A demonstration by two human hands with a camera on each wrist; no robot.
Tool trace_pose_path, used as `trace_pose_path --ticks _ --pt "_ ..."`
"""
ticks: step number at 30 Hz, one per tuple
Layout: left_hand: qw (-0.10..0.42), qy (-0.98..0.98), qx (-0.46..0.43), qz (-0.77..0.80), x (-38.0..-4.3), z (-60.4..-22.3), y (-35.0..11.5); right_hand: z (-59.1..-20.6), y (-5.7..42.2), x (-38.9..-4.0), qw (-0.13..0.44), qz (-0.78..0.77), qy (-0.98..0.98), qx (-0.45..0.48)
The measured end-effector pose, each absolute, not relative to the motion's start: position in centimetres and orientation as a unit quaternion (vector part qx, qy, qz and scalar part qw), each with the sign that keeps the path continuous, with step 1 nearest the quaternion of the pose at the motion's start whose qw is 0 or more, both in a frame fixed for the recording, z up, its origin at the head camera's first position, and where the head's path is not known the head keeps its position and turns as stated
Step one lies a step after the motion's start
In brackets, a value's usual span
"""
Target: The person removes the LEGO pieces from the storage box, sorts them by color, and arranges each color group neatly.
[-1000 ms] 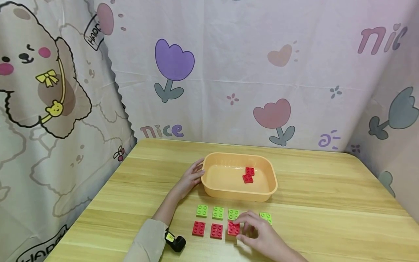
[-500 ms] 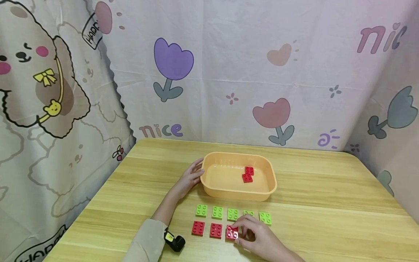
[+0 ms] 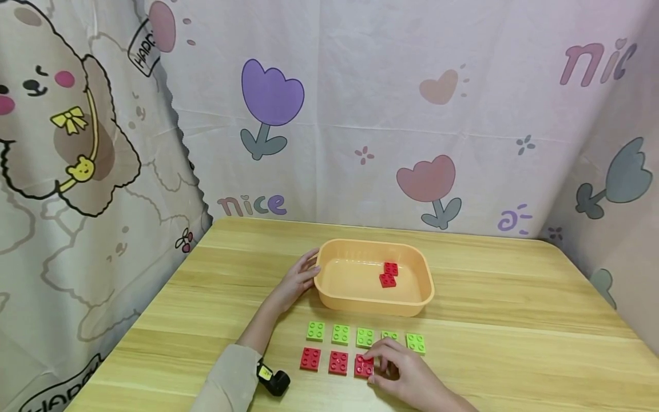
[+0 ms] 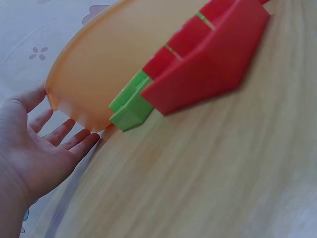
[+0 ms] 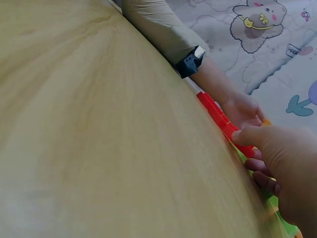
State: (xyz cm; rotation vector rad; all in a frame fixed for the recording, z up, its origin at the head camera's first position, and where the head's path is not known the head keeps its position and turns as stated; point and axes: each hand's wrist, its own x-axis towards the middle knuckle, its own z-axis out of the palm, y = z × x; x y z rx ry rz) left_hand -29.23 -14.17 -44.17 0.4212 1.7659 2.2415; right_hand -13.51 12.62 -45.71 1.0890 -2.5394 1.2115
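Observation:
My right hand (image 3: pixel 404 372) pinches the rightmost red building block (image 3: pixel 363 367) of the front row, down at the table, with thumb and fingertips on its right side. Left of it in that row lie two more red blocks (image 3: pixel 338 363). Behind them runs a row of several green blocks (image 3: pixel 316 331), one partly hidden by my right fingers. My left hand (image 3: pixel 296 284) rests against the left end of the orange plastic basin (image 3: pixel 370 307). In the left wrist view its fingers (image 4: pixel 60 132) are spread and fairly straight at the basin's wall. Two red blocks (image 3: pixel 388 280) lie inside the basin.
The wooden table (image 3: pixel 515 309) carries everything, and its far edge meets a printed cloth backdrop (image 3: pixel 334 114). A black wrist camera (image 3: pixel 278 382) sits on my left wrist, close to the left end of the red row.
The right hand has lowered the red block and brought it slightly toward me, into line with the other two. A green block behind it has come into view. The left hand stays at the basin.

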Motion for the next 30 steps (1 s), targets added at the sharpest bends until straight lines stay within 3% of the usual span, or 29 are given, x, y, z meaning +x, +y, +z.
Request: trace_pose_path --ticks 30 --pt "0.127 0.604 0.142 0.774 -29.22 -44.12 -14.13 -45.32 12.57 -13.49 0.051 0.373 -0.852 0.364"
